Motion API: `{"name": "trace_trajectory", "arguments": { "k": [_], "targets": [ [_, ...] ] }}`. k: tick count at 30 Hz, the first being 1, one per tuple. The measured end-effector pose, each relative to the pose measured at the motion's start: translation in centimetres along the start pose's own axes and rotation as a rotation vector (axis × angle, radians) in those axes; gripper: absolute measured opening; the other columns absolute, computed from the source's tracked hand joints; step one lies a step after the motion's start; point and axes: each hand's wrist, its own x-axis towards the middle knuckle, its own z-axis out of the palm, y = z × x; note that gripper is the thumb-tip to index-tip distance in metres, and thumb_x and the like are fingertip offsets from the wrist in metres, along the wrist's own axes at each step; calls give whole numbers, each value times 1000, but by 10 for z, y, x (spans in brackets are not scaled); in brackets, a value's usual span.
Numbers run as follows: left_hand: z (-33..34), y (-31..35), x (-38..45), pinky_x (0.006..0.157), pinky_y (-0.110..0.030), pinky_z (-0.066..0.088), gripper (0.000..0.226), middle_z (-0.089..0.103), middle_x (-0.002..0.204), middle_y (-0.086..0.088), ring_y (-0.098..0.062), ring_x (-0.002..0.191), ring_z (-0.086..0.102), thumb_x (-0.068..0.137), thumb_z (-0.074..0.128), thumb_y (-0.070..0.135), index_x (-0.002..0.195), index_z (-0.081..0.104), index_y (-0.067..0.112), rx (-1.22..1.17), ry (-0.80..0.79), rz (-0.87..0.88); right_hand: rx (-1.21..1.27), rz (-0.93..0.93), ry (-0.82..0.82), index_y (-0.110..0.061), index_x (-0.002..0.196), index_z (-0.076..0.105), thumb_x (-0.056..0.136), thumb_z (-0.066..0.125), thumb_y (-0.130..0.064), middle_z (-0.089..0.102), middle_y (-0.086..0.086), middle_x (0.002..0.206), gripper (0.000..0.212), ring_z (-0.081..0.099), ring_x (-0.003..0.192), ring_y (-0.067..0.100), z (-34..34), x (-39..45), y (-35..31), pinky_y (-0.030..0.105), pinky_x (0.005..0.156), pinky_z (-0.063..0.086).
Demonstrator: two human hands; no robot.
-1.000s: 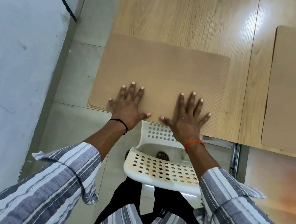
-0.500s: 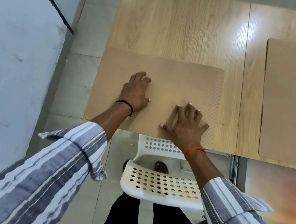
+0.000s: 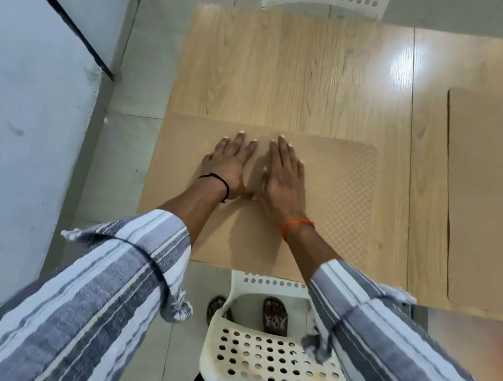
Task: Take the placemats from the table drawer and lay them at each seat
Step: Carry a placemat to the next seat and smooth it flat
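On the near edge of the wooden table we've got the placemat lying flat, and both our left hand and right hand press on it side by side, fingers straight, gripping nothing. Second placemat sits off right.

Placemat under my hands: I read no lettering, only a dotted weave.
Tabletop: no label I can read.
White chair: no brand or number visible to me.
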Motion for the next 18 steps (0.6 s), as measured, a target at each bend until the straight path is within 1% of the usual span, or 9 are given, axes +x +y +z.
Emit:
{"name": "trace_trajectory", "arguments": {
  "k": [2,3,5,7,9,12,14,18],
  "targets": [
    [-3,1,1,118,-47,21,124,-16,162,10,-23,150,-3,68,80,52,154,-7,34,8,-7,-20,-83,2,-19,-8,157,11,94,47,-19,3,8,166,73,0,153,23,13,24,1,46,123,4],
    [-3,2,2,118,-46,22,126,-17,162,10,-23,150,-2,67,80,53,154,-7,33,15,-9,-22,-138,-2,-13,-7,156,10,92,47,-22,2,9,166,76,0,153,24,18,32,4,47,123,5],
    [-2,2,2,117,-46,23,126,-17,162,11,-23,150,-2,66,79,56,155,-8,33,22,-6,-21,-195,-34,26,-7,156,13,95,42,-27,7,9,165,70,4,153,25,23,37,13,47,122,9],
    [-2,2,1,116,-46,22,126,-18,162,12,-23,150,-3,66,79,58,154,-8,34,18,4,-17,-198,-34,78,-10,156,16,100,33,-35,11,7,165,63,9,152,23,18,36,30,45,123,7],
    [-2,1,0,116,-47,22,125,-18,161,13,-22,150,-4,66,78,59,154,-8,35,-1,-4,-12,-204,49,119,-11,157,12,100,30,-44,8,6,166,68,6,153,22,4,32,58,43,123,3],
    [-1,1,-2,116,-47,23,125,-17,162,13,-22,150,-4,66,79,58,154,-7,35,-4,6,-13,-251,170,171,-9,157,8,98,26,-54,6,7,166,76,4,153,24,-21,25,103,45,124,3],
    [-1,1,-1,116,-47,24,125,-17,162,13,-22,150,-4,66,79,57,154,-7,35,-13,7,-17,-272,192,179,-8,157,8,98,22,-57,7,9,165,78,5,153,25,-31,22,117,45,124,4],
    [-1,1,0,116,-47,22,125,-17,161,13,-22,150,-4,67,79,57,154,-7,36,-20,0,-27,-273,180,158,-7,157,6,98,19,-61,4,10,165,81,3,153,26,-32,15,120,45,124,5]
  ]
}}
